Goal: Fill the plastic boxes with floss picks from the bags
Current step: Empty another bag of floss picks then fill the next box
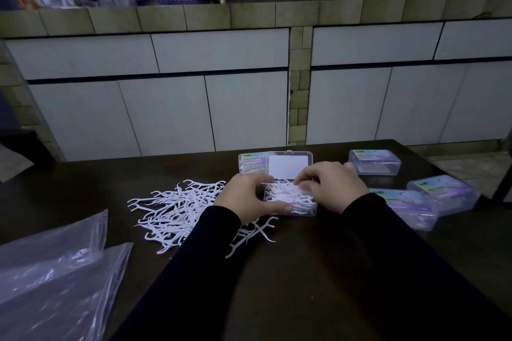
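Curling round the near left corner of the open plastic box (291, 199), the left hand (243, 196) holds it steady on the worktop (318, 271). The right hand (329, 185) has its grip narrowed, fingertips on floss picks inside. A loose pile of picks (171, 210) lies just left; two clear bags (55, 271) farther left; closed boxes (374, 161) at right.

Both arms in dark sleeves reach forward. Left hand (247, 196) curled, thumb stretched rightward. Right hand (331, 184) palm down, fingers bent.

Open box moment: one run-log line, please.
left hand grips open box | right hand arranging picks inside | loose picks left of box
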Tool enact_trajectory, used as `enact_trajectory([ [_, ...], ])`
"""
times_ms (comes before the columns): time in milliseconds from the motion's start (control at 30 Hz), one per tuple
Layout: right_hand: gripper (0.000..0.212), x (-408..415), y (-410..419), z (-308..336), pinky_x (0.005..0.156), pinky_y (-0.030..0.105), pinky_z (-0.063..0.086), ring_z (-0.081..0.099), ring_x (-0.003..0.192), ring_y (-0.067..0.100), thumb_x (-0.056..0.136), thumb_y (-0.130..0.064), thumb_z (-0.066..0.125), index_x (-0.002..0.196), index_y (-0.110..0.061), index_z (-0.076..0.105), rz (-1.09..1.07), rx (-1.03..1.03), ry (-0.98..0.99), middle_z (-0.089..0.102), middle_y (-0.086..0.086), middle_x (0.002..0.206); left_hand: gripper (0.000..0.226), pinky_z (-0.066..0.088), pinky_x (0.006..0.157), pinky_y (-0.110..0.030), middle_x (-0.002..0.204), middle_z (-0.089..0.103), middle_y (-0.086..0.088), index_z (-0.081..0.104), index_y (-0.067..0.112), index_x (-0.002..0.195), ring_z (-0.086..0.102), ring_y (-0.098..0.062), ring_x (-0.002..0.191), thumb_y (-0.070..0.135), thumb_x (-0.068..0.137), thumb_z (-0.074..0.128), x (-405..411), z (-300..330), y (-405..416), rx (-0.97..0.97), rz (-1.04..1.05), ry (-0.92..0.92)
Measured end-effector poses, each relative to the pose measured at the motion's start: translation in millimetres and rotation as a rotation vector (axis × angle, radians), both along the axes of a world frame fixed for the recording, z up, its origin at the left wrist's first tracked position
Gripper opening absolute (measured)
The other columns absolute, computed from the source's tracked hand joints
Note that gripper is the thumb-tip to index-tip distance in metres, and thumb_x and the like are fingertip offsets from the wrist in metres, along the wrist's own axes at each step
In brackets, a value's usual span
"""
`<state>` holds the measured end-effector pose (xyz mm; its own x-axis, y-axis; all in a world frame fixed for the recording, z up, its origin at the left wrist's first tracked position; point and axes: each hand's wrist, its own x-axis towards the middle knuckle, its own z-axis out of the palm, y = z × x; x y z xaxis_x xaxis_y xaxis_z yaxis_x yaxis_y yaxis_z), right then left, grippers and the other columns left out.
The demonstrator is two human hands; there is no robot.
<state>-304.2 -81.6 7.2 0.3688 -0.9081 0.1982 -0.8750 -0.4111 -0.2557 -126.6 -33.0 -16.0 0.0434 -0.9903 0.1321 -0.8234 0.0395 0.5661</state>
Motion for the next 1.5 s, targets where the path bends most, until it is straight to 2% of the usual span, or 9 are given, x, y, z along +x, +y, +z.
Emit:
enact_trajectory([
  [267,0.026,1.9,-0.6,-5.1,0.107,0.039,0.027,0.048,0.119,0.013,0.102,-0.024,0.043,0.118,-0.036,0.061,0.032,0.088,-0.096,0.056,-0.009,0.129,0.084,0.048,0.097,-0.035,0.126,0.060,0.004,0.054,0.027,0.133,0.054,-0.010,0.112,0.064,0.061,0.077,0.3,-0.6,-0.8,0.009,-0.005,-0.007],
  [400,0.019,-6.3,-1.5,-0.5,0.106,0.039,0.031,0.052,0.113,0.014,0.099,-0.029,0.049,0.111,-0.038,0.061,0.007,0.091,-0.176,0.061,-0.009,0.118,0.084,0.048,0.097,-0.034,0.127,0.060,0.004,0.054,0.029,0.133,0.053,-0.010,0.113,0.064,0.060,0.077,1.0,-0.4,-1.1,0.018,-0.002,0.001],
  [467,0.016,-10.5,-1.0,0.1,0.103,0.038,0.030,0.054,0.108,0.012,0.097,-0.034,0.053,0.110,-0.038,0.060,-0.001,0.096,-0.115,0.062,-0.010,0.111,0.083,0.048,0.097,-0.035,0.127,0.060,0.004,0.054,0.029,0.133,0.053,-0.010,0.113,0.063,0.061,0.078,1.0,-0.4,-1.3,0.014,-0.003,0.001],
  [700,0.033,-14.6,0.4,4.7,0.101,0.040,0.031,0.052,0.109,0.011,0.087,-0.050,0.063,0.117,-0.038,0.061,-0.003,0.061,-0.029,0.058,-0.012,0.114,0.084,0.047,0.097,-0.032,0.130,0.057,0.004,0.054,0.030,0.133,0.052,-0.011,0.115,0.064,0.060,0.078,2.9,-0.7,-1.9,0.017,0.008,0.004],
  [1033,0.020,-3.4,2.1,-1.9,0.106,0.041,0.028,0.053,0.105,0.009,0.091,-0.046,0.057,0.107,-0.038,0.066,0.016,0.007,-0.050,0.064,-0.015,0.108,0.084,0.045,0.096,-0.030,0.130,0.057,0.003,0.053,0.030,0.134,0.051,-0.011,0.116,0.064,0.061,0.077,3.4,-0.6,-1.7,0.004,0.003,-0.012],
  [1167,0.021,-15.5,-0.4,1.7,0.103,0.039,0.037,0.054,0.100,0.008,0.088,-0.041,0.064,0.109,-0.039,0.064,0.011,0.127,-0.037,0.062,-0.015,0.101,0.083,0.046,0.096,-0.030,0.130,0.057,0.003,0.052,0.028,0.135,0.052,-0.011,0.115,0.061,0.063,0.077,3.5,0.9,-0.9,0.007,-0.010,-0.011],
  [1267,0.015,-16.2,-2.2,-1.4,0.100,0.042,0.043,0.055,0.098,0.010,0.085,-0.036,0.069,0.100,-0.038,0.065,0.016,0.184,-0.100,0.060,-0.014,0.096,0.083,0.046,0.096,-0.031,0.130,0.057,0.003,0.052,0.028,0.135,0.052,-0.011,0.114,0.062,0.063,0.077,2.5,1.6,-0.5,0.009,-0.011,-0.010],
  [1400,0.008,-10.0,-2.0,-2.9,0.101,0.042,0.042,0.055,0.100,0.011,0.085,-0.035,0.070,0.091,-0.037,0.066,0.018,0.128,-0.110,0.063,-0.014,0.097,0.085,0.046,0.096,-0.030,0.131,0.057,0.004,0.051,0.029,0.136,0.052,-0.011,0.115,0.063,0.062,0.077,2.8,1.5,0.0,0.018,-0.006,-0.007],
  [1500,0.010,-7.3,1.2,-0.1,0.104,0.039,0.036,0.055,0.097,0.009,0.089,-0.038,0.064,0.099,-0.037,0.064,0.004,0.047,-0.058,0.063,-0.014,0.098,0.084,0.047,0.096,-0.031,0.131,0.057,0.004,0.052,0.028,0.135,0.053,-0.011,0.115,0.062,0.063,0.077,2.6,0.7,0.4,0.009,-0.006,-0.007],
])
